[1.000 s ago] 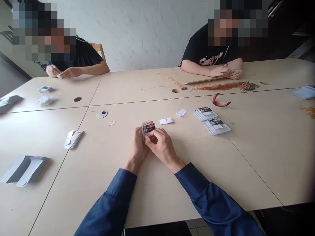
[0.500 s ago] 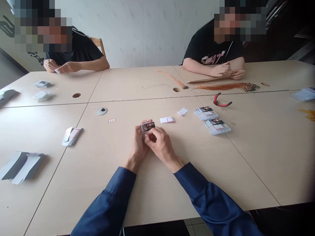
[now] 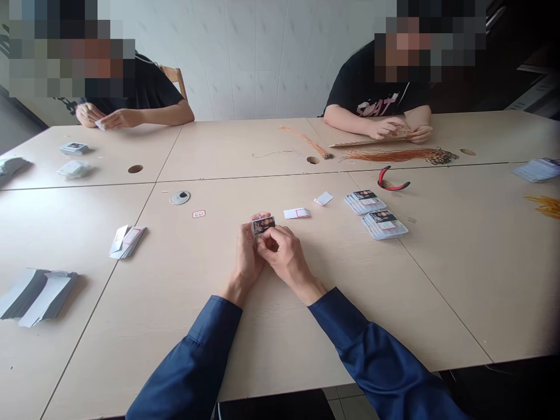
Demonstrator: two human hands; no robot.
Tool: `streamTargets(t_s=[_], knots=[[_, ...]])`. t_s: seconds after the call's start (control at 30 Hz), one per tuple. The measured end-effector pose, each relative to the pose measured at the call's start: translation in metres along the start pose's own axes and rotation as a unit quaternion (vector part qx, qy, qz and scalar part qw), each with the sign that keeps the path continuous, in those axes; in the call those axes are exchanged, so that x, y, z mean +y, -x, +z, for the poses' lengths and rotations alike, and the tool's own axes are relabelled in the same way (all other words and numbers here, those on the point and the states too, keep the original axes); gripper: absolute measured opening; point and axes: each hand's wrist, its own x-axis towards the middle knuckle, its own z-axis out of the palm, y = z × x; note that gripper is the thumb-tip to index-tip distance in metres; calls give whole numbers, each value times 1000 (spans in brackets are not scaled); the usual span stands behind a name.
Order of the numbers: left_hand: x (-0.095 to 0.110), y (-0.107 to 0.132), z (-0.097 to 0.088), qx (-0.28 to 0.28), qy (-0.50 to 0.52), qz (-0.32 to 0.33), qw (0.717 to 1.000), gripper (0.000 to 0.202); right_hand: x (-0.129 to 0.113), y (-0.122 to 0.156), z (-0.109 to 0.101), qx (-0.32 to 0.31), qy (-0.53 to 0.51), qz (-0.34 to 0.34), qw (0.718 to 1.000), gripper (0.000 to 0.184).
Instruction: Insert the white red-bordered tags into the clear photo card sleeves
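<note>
My left hand and my right hand meet at the middle of the table, both pinching a small black-and-red printed card pack. Its front faces up and away from me, and my fingers hide its lower part. Just beyond my hands lies a white slip with a red outline, not touching them. Dark blue sleeves cover both my forearms.
Two stacks of packaged cards lie to the right, near red-handled pliers. White sleeves and grey stacks lie left. Co-workers' hands work across the table, beside orange cords.
The view has shifted slightly, so the table items sit a little differently in the frame. My hands keep the card pack in about the same place.
</note>
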Motion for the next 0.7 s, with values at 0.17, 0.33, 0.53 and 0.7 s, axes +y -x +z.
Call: streamTargets(t_s=[0.17, 0.33, 0.53, 0.7], knots=[[-2, -1, -3, 1, 17, 6, 1000, 25, 0, 1, 2, 9, 2, -11, 1000, 19], [1, 0, -1, -5, 22, -3, 1000, 24, 0, 1, 0, 16, -12, -20, 1000, 20], [2, 1, 0, 0, 15, -7, 1000, 24, -1, 1, -3, -3, -48, -2, 999, 20], [-3, -1, -3, -7, 7, 8, 1000, 24, 1, 0, 0, 2, -28, -10, 1000, 21]])
